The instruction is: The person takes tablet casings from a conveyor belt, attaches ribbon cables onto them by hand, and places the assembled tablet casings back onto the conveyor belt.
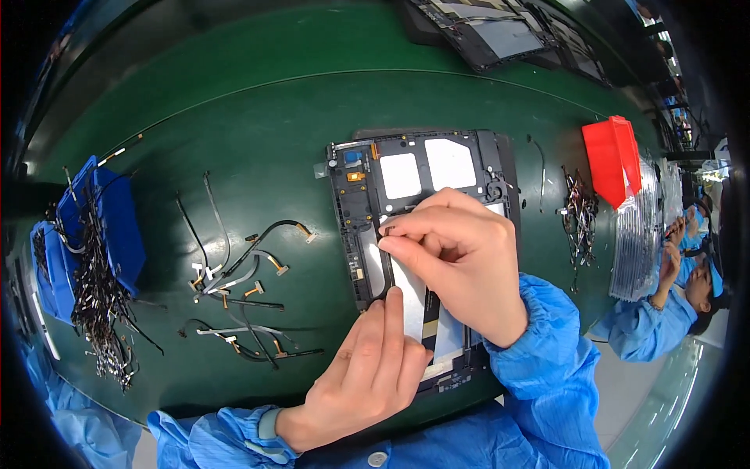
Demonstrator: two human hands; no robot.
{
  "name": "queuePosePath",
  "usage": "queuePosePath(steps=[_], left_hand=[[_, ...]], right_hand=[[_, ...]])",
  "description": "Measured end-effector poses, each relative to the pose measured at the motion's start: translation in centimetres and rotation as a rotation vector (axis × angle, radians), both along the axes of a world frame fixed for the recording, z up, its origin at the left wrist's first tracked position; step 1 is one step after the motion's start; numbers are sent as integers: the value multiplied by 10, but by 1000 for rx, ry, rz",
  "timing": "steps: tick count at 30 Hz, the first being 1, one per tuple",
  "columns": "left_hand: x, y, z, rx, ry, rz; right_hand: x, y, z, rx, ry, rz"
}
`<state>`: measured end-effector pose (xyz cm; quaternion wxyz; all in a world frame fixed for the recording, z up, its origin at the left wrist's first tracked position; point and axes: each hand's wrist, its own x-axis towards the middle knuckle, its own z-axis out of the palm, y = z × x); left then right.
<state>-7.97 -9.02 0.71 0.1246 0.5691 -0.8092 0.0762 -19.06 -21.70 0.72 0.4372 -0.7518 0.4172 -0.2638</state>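
A tablet-like device (pixel 351 207) with a black inner frame and white and silver panels lies before me on the green table. A thin black cable (pixel 388 266) runs lengthwise along the device's left part. Thumb and index finger of my right hand (pixel 469 258) are pinched on the upper end of this cable. Lower down, my left hand (pixel 363 371) lays its outstretched fingers on the device, the index fingertip against the cable's lower stretch. What lies beneath the left palm is hidden.
Loose flat cables (pixel 234 285) with connectors spread to the left, beside blue bins (pixel 117 215) overflowing with cables. At right are a red bin (pixel 612 160), a cable bundle (pixel 580 215) and stacked clear trays (pixel 637 242). More devices (pixel 500 35) lie at the back. A co-worker (pixel 664 301) sits at right.
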Motion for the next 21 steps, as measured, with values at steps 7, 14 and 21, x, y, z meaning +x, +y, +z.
queuePosePath(steps=[7, 14, 21], left_hand=[[0, 0, -1, 3, 9, -6], [2, -1, -1, -16, 5, -3], [-1, 0, 9, 67, 78, 23]], right_hand=[[2, 3, -2, -24, -19, -15], [2, 4, -3, -13, -12, -17], [10, 0, -4, -226, 30, -21]])
